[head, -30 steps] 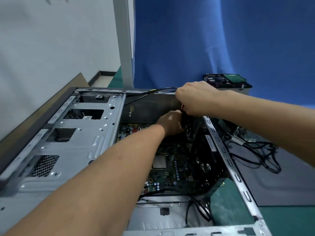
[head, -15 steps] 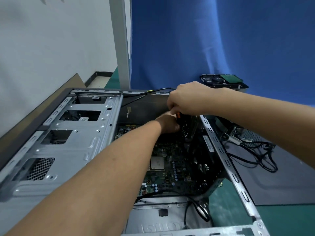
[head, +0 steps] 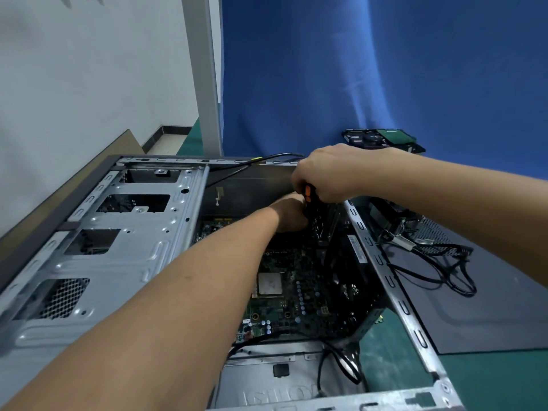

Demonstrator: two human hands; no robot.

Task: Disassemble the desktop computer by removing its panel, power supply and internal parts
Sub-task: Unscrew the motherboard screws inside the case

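At frame centre the right grip (head: 329, 173) curls round an orange-and-black tool handle (head: 307, 193) over the open computer case (head: 118, 262). The left grip (head: 289, 215) reaches in just beneath, fingers hidden.

left hand (head: 289, 213) fingers out of sight; orange-black tool (head: 307, 193) tip hidden; case (head: 118, 262) cut by bottom edge.

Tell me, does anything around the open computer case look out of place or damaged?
Nothing looks damaged. The power supply sits outside the case, its loose cables sprawled over the removed side panel, as expected in a teardown.
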